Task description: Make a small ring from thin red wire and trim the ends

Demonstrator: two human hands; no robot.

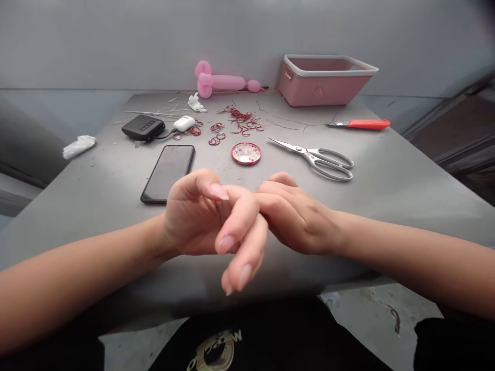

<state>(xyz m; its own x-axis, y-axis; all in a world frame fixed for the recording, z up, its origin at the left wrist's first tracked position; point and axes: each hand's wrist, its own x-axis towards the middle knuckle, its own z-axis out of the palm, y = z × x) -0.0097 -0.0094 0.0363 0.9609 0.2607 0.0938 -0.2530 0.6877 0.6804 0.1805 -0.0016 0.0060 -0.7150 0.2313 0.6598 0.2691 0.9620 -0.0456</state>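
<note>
Your surface (394, 175) carried a bin (325, 88) at upper right. At centre, your left hand (203, 216) curled loosely; your right hand (303, 216) met its fingers, its own grip hidden. Scissors (306, 153) lay right of centre, the phone (168, 172) left, the dish (246, 163) just above centre.

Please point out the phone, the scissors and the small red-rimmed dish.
Phone (170, 172): head view, middle of screen.
Scissors (308, 153): head view, near the pivot.
Red-rimmed dish (246, 163): head view, front rim.

The place seemed a craft workspace, home or workshop unclear: scissors (300, 149), a red-handled cutter (369, 124), a dish (246, 164) of beads (247, 150) and dark red strands (240, 114) lay on a grey table (112, 190) before a plain wall (116, 46)
</note>
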